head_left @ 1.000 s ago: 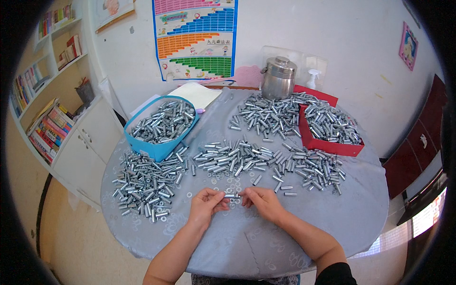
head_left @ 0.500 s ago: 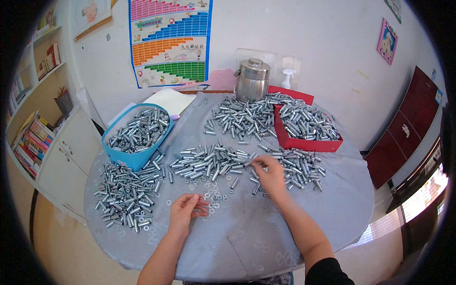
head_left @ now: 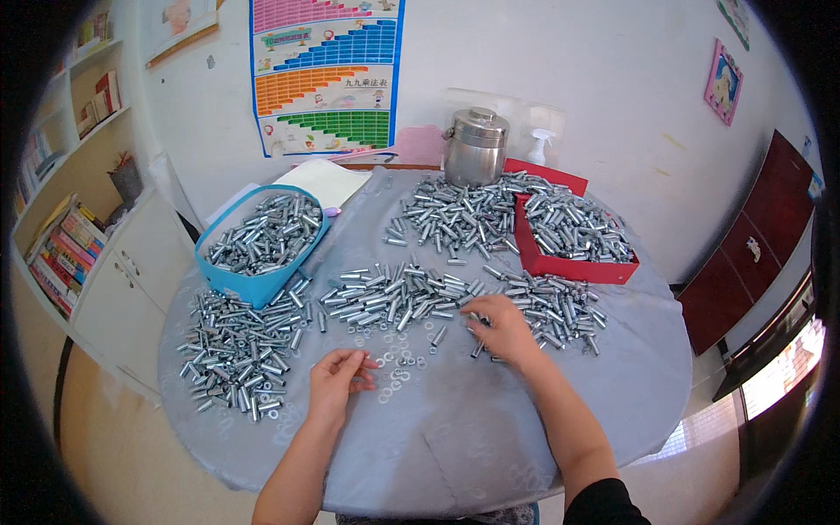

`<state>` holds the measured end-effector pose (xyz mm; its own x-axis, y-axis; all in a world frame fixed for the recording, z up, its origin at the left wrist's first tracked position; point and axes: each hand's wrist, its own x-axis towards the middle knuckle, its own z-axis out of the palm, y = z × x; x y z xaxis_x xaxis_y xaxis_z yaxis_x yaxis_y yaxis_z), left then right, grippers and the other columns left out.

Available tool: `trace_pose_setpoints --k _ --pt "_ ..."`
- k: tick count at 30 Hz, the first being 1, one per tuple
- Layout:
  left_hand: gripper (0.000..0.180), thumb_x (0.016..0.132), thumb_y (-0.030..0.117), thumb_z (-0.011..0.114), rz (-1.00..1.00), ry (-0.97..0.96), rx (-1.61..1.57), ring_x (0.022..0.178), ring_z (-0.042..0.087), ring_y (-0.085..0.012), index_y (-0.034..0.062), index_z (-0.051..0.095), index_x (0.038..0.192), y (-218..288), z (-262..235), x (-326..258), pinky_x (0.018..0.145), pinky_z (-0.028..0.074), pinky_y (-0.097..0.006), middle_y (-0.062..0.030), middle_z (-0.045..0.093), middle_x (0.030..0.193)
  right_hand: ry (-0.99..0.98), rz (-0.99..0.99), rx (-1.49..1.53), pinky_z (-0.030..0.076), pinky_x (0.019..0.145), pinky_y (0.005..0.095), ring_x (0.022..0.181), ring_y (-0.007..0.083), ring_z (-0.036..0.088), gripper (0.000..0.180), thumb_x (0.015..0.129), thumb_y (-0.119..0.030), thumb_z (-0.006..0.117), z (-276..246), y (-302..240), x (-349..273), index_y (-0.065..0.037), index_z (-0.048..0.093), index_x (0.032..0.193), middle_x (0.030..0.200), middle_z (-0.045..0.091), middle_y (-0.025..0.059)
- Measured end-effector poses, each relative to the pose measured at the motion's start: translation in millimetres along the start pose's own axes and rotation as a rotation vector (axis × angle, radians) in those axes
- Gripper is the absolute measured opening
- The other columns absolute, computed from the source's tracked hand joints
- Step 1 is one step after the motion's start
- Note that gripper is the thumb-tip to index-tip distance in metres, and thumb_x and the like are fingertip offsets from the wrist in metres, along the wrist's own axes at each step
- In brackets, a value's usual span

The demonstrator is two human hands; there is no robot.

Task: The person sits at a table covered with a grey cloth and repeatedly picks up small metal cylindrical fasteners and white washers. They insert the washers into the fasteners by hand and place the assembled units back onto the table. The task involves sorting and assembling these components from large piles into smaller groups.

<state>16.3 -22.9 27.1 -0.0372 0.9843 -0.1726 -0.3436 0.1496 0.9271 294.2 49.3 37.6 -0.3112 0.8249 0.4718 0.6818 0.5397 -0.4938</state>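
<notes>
My left hand (head_left: 338, 381) hovers over the near middle of the table, left of a scatter of small flat washers (head_left: 395, 381). Its thumb and fingers are pinched together; whatever they hold, if anything, is too small to make out. My right hand (head_left: 504, 332) is at the right end of the middle heap of metal sleeve bolts (head_left: 398, 296). Its fingers are curved and a little apart, with no bolt plainly between them. A single sleeve bolt (head_left: 438, 336) lies apart from the heap, just left of that hand, with small nuts or washers near it.
A blue box (head_left: 254, 287) full of bolts stands at the left, above another loose heap (head_left: 236, 354). At the right is a red box (head_left: 577, 271) full of bolts, with more bolts around it. A steel canister (head_left: 477, 149) and white spray bottle (head_left: 540, 147) stand behind.
The view has shifted slightly. My right hand has moved a little nearer, and the blurred piece at its fingertips no longer shows there. My left hand stays pinched in nearly the same place.
</notes>
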Motion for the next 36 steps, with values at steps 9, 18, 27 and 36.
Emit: trace_pose_setpoints --k 9,18,27,36 --pt "0.008 0.084 0.010 0.055 0.372 0.413 0.046 0.059 0.053 -0.0060 0.0037 0.058 0.088 15.6 -40.3 15.9 0.046 0.041 -0.020 -0.0042 0.062 0.077 -0.143 -0.109 -0.086 0.041 0.082 0.0355 0.094 0.0268 0.051 0.021 0.071 -0.007 0.062 26.9 -24.4 -8.8 -0.006 0.061 0.092 0.095 0.058 0.0090" --pt "0.006 0.078 0.004 0.058 0.541 0.614 0.356 0.062 0.051 -0.0060 0.0028 0.061 0.084 23.4 -68.8 22.2 0.051 0.039 -0.020 -0.0021 0.061 0.077 -0.080 -0.109 -0.073 0.040 0.078 0.0365 0.089 0.0275 0.052 0.015 0.072 -0.008 0.061 34.4 -25.8 -14.0 -0.006 0.059 0.087 0.090 0.057 0.0093" --pt "0.010 0.074 0.008 0.061 0.623 0.583 0.838 0.072 0.050 -0.0210 0.0021 0.062 0.082 5.3 -54.2 24.5 0.066 0.041 -0.032 -0.0096 0.059 0.074 -0.028 -0.189 -0.030 0.039 0.079 0.0368 0.088 0.0272 0.052 0.016 0.072 -0.009 0.062 33.6 -24.1 -15.7 -0.006 0.059 0.087 0.089 0.058 0.0086" --pt "0.016 0.068 0.010 0.064 0.714 0.375 1.309 0.085 0.049 -0.0297 0.0041 0.063 0.083 29.4 -36.6 55.9 0.075 0.041 -0.038 -0.0137 0.057 0.084 0.023 -0.261 0.002 0.040 0.078 0.0364 0.087 0.0263 0.053 0.017 0.071 -0.010 0.063 34.0 -17.4 -16.7 -0.008 0.061 0.088 0.088 0.059 0.0078"
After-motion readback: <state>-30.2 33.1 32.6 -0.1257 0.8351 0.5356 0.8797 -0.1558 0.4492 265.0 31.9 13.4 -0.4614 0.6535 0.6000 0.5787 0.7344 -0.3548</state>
